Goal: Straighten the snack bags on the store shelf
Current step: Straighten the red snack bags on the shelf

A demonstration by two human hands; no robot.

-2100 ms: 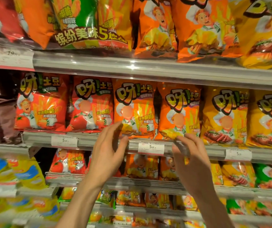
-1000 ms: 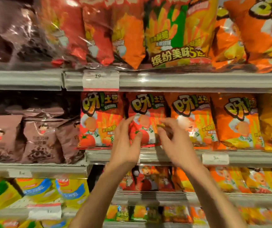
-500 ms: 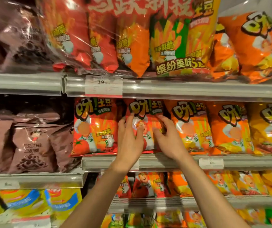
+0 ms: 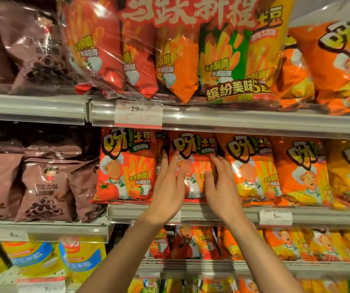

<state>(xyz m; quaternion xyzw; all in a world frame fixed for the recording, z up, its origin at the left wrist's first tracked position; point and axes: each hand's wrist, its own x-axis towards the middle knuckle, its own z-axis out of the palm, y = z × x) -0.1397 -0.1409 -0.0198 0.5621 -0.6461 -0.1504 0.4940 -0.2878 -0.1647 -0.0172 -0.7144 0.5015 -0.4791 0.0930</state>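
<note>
Middle shelf rail: I see open air in front, centre of frame. Red bag packed tight between red tomato bag and orange bag; narrow dark slit at its left. Upper shelf rail closes headroom above bag tops.

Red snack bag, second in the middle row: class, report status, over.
Left hand and right hand flat on red snack bag, no grip closed. Bag upright on shelf rail. Nothing blocking.

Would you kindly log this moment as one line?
step: straightening | target: red snack bag, middle shelf | left hand: flat on bag | right hand: flat on bag | bag: upright
</note>
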